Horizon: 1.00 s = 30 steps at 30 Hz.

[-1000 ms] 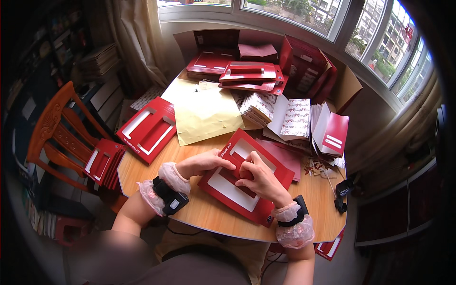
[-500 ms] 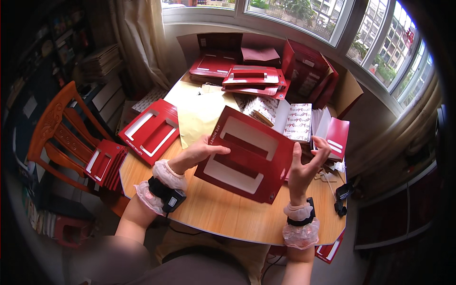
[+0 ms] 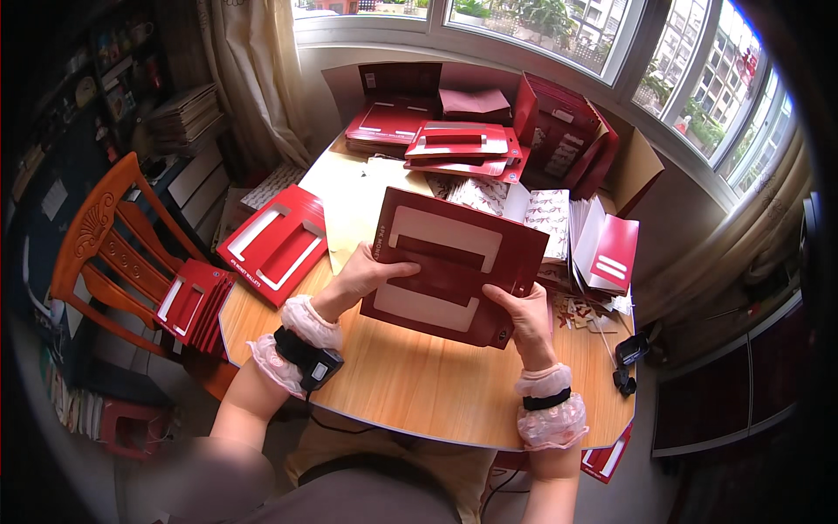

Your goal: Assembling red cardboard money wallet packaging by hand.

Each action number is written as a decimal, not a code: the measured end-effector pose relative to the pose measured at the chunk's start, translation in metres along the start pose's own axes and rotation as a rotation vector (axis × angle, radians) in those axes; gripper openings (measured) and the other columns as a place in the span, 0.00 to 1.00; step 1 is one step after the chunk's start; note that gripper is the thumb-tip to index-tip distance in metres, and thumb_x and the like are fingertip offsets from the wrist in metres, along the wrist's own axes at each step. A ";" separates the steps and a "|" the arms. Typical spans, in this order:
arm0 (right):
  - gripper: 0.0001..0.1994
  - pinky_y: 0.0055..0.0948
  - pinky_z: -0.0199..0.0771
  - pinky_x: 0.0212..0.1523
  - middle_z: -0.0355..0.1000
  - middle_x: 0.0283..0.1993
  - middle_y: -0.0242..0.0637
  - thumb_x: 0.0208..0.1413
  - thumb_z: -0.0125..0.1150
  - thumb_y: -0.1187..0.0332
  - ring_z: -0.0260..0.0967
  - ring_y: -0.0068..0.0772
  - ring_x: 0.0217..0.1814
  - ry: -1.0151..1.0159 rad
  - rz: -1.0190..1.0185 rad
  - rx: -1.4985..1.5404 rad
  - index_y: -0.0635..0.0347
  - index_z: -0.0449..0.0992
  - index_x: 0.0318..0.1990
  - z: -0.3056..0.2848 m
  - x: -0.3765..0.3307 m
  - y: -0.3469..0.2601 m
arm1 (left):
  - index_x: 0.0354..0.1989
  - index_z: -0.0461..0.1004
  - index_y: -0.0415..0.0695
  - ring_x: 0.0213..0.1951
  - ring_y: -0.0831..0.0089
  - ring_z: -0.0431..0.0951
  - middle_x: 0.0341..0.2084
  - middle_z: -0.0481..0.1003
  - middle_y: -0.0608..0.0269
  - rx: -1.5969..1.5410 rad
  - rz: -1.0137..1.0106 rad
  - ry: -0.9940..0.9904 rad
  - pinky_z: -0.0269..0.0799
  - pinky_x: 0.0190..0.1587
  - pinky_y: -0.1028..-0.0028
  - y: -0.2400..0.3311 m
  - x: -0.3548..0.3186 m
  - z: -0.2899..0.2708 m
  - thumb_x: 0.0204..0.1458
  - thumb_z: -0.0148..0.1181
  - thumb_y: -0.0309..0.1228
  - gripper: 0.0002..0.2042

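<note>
Held up over the wooden table [image 3: 393, 384] is a flat red cardboard panel [image 3: 436, 279] with white bracket-shaped areas, tilted with its printed side facing me. My left hand [image 3: 362, 281] grips its left edge, thumb on the front and fingers behind. At the lower right edge, my right hand [image 3: 524, 319] also closes on it, its thumb pressed on the face. Most fingers of both hands are hidden behind the panel. A pile of similar red panels [image 3: 278, 243] lies left of my left hand. Beyond the held panel is a pale yellow sheet [image 3: 349, 210], partly covered.
More red panels [image 3: 458, 144] are stacked at the back, beside an open carton [image 3: 637, 166]. Patterned cards [image 3: 547, 218] and a red-fronted bundle [image 3: 614, 249] stand at the right. Red pieces [image 3: 194, 299] rest on the wooden chair [image 3: 105, 244]. A small black device [image 3: 632, 349] sits at the table's right edge.
My right hand, earlier raised with fingers spread beside the panel, has come in and closed on its right edge. The panel has turned slightly and now sits more level.
</note>
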State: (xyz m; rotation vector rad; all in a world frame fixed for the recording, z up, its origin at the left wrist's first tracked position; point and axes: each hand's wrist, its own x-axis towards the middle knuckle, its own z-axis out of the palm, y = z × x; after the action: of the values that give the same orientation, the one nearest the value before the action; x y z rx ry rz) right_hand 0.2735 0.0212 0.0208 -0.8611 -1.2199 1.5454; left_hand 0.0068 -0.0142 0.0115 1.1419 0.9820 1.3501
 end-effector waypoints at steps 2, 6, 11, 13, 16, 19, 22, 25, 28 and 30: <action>0.11 0.22 0.77 0.36 0.79 0.36 0.34 0.46 0.71 0.77 0.76 0.20 0.34 0.001 0.014 -0.013 0.64 0.80 0.39 0.001 0.000 -0.001 | 0.44 0.78 0.38 0.37 0.78 0.79 0.37 0.80 0.63 0.031 -0.010 0.008 0.76 0.42 0.76 -0.002 0.000 0.000 0.47 0.68 0.22 0.14; 0.11 0.21 0.76 0.36 0.79 0.36 0.33 0.45 0.71 0.78 0.75 0.20 0.33 0.025 0.018 -0.044 0.64 0.80 0.39 0.003 -0.001 -0.002 | 0.44 0.78 0.38 0.37 0.78 0.79 0.37 0.80 0.63 0.047 -0.014 0.011 0.75 0.42 0.76 -0.005 0.001 0.003 0.47 0.68 0.22 0.14; 0.11 0.21 0.76 0.35 0.79 0.35 0.32 0.45 0.71 0.79 0.75 0.19 0.33 0.048 -0.001 -0.065 0.64 0.80 0.38 -0.001 0.002 0.008 | 0.43 0.79 0.39 0.35 0.78 0.79 0.36 0.80 0.63 0.058 -0.085 0.041 0.76 0.39 0.76 -0.009 0.002 0.002 0.47 0.68 0.23 0.13; 0.11 0.21 0.76 0.34 0.79 0.35 0.32 0.44 0.71 0.79 0.75 0.19 0.32 0.056 0.001 -0.077 0.64 0.80 0.38 0.000 0.002 0.008 | 0.45 0.78 0.39 0.38 0.77 0.79 0.38 0.80 0.62 0.036 -0.127 0.012 0.76 0.43 0.75 -0.008 0.003 -0.002 0.47 0.68 0.23 0.15; 0.10 0.21 0.76 0.33 0.79 0.34 0.32 0.45 0.71 0.79 0.75 0.19 0.32 0.049 -0.002 -0.080 0.64 0.80 0.37 0.001 0.001 0.005 | 0.48 0.76 0.40 0.41 0.75 0.79 0.41 0.80 0.62 -0.007 -0.180 -0.019 0.76 0.46 0.74 -0.005 0.001 -0.001 0.48 0.67 0.23 0.17; 0.10 0.21 0.76 0.33 0.79 0.34 0.33 0.45 0.70 0.79 0.75 0.20 0.31 0.043 -0.017 -0.076 0.65 0.80 0.37 0.001 0.001 0.006 | 0.49 0.76 0.40 0.41 0.75 0.79 0.41 0.79 0.62 -0.045 -0.193 -0.020 0.76 0.46 0.74 -0.007 0.001 -0.002 0.48 0.67 0.24 0.17; 0.11 0.21 0.76 0.33 0.79 0.35 0.33 0.45 0.70 0.79 0.75 0.20 0.32 0.051 -0.014 -0.066 0.65 0.80 0.37 0.001 0.000 0.004 | 0.49 0.76 0.40 0.41 0.76 0.79 0.42 0.79 0.62 -0.053 -0.191 -0.021 0.76 0.45 0.74 -0.007 -0.001 0.001 0.49 0.67 0.25 0.18; 0.11 0.22 0.76 0.34 0.79 0.35 0.34 0.45 0.70 0.80 0.75 0.21 0.32 0.048 0.007 -0.047 0.65 0.80 0.38 0.000 0.000 0.002 | 0.50 0.76 0.40 0.41 0.76 0.79 0.42 0.79 0.62 -0.026 -0.163 -0.025 0.76 0.45 0.74 -0.004 -0.001 0.003 0.49 0.68 0.26 0.18; 0.11 0.22 0.77 0.36 0.79 0.36 0.34 0.45 0.70 0.80 0.76 0.22 0.33 0.057 0.004 -0.027 0.64 0.80 0.38 -0.003 0.002 0.009 | 0.49 0.76 0.40 0.40 0.76 0.79 0.41 0.80 0.63 0.002 -0.138 -0.014 0.76 0.44 0.75 -0.002 -0.001 0.003 0.49 0.68 0.27 0.18; 0.11 0.22 0.77 0.37 0.79 0.36 0.33 0.45 0.70 0.79 0.76 0.22 0.34 0.084 0.017 -0.003 0.64 0.80 0.38 -0.003 0.003 0.012 | 0.49 0.76 0.40 0.39 0.77 0.79 0.40 0.80 0.63 0.012 -0.134 0.006 0.76 0.44 0.75 -0.001 -0.001 0.002 0.49 0.68 0.27 0.18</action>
State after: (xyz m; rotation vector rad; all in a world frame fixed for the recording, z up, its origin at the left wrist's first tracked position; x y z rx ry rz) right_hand 0.2726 0.0243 0.0082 -0.9316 -1.1579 1.5060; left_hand 0.0088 -0.0152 0.0111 1.0624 1.0537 1.2425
